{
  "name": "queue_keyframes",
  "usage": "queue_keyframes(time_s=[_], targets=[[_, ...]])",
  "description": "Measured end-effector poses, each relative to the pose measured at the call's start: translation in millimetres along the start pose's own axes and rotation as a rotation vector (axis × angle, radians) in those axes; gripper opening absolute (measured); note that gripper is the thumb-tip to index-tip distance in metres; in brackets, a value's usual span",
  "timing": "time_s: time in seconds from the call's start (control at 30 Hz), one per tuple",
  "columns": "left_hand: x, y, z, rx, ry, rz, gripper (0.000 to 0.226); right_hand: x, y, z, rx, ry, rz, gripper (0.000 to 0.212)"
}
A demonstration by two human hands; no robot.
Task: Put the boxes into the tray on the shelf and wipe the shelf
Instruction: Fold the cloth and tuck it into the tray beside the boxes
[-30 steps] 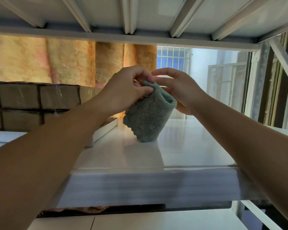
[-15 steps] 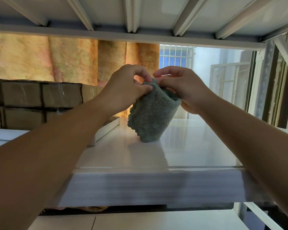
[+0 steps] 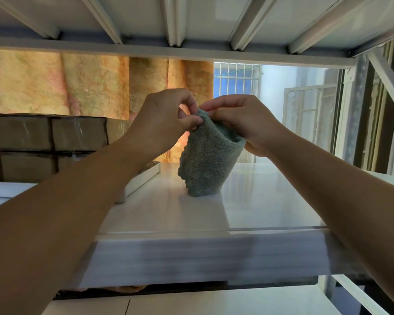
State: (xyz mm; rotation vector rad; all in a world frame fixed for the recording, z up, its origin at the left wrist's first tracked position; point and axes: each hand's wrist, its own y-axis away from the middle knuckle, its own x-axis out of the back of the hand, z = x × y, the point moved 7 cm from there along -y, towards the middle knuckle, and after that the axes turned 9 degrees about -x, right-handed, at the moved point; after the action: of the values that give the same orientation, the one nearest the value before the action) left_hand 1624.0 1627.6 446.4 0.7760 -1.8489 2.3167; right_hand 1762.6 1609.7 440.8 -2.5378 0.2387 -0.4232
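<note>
1. I have both hands raised over the white shelf (image 3: 248, 201), forearms reaching in from the near edge.
2. My left hand (image 3: 164, 119) pinches the top edge of the grey-green cloth (image 3: 205, 164) between thumb and fingers; the other fingers are curled in.
3. My right hand (image 3: 241, 123) grips the same top edge from the other side, its fingers wrapped over the fold and its palm behind the cloth.
4. The two hands meet almost fingertip to fingertip at the cloth's highest point.
5. The cloth hangs down folded, leaning a little toward the left, and its lower end touches the shelf around the middle, well back from the near edge.
6. Its left edge is scalloped; a faint reflection of it shows on the glossy shelf below.
7. The white tray (image 3: 143, 178) sits toward the left side of the shelf, its right rim just left of the cloth and partly hidden by my left forearm.
8. The brown cardboard boxes (image 3: 50, 137) are stacked in two rows in the tray, filling the left part of the view; how far back they go I cannot tell.
9. The underside of the next shelf level (image 3: 191, 21), with its white ribs, spans the top of the view.
10. Behind the shelf hangs an orange patterned curtain (image 3: 89, 83), with a barred window (image 3: 234, 80) to its right.
</note>
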Motion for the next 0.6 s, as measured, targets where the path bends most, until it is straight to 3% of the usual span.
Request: queue_keyframes(time_s=[0.23, 0.47, 0.6], targets=[[3, -2, 9, -0.138, -0.125, 0.037, 0.009, 0, 1, -3, 0.037, 0.047, -0.013, 0.019], [0, 0, 6, -0.117, -0.115, -0.005, 0.009, -2, 1, -2, 0.032, 0.106, -0.009, 0.010], [-4, 1, 1, -0.021, 0.051, -0.049, 0.036, 0, 3, -2, 0.015, 0.122, -0.005, 0.013]])
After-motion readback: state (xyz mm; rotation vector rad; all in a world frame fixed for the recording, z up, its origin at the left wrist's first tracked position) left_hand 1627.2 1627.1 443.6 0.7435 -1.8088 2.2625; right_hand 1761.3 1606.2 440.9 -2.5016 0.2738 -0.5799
